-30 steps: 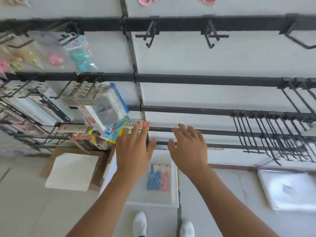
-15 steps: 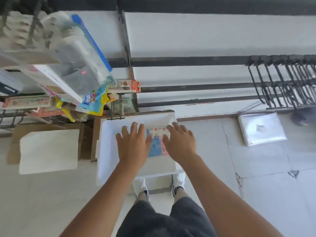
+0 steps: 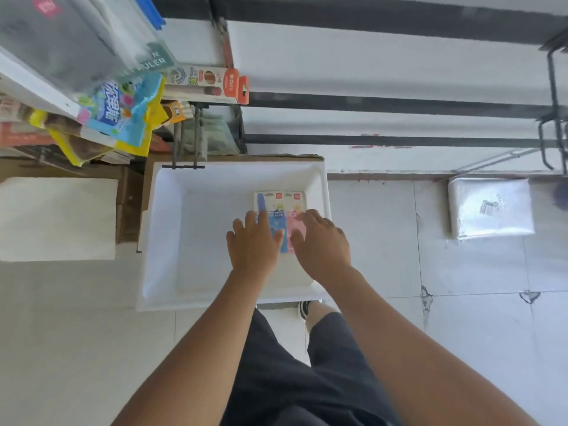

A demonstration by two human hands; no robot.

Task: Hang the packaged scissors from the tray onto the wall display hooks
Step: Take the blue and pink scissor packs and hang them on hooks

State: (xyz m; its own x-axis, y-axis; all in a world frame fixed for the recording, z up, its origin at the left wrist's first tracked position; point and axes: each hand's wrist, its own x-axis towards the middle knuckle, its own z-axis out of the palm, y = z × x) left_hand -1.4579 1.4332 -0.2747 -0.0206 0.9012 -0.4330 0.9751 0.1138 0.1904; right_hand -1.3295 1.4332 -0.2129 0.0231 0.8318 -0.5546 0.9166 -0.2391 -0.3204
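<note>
Packaged scissors (image 3: 280, 210) lie in the tray (image 3: 196, 290) — under both hands' fingers (image 3: 262, 217).

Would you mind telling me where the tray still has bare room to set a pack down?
The tray's whole left half is bare, from its left wall to the left hand. The right side is crowded: the blue and pink scissors packs lie there under the left hand and the right hand.

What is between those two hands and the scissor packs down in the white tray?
Nothing visible. Both hands are spread right over the packs: the left hand over the blue scissors pack, the right hand over the pink scissors pack. The white tray holds nothing else.
</note>
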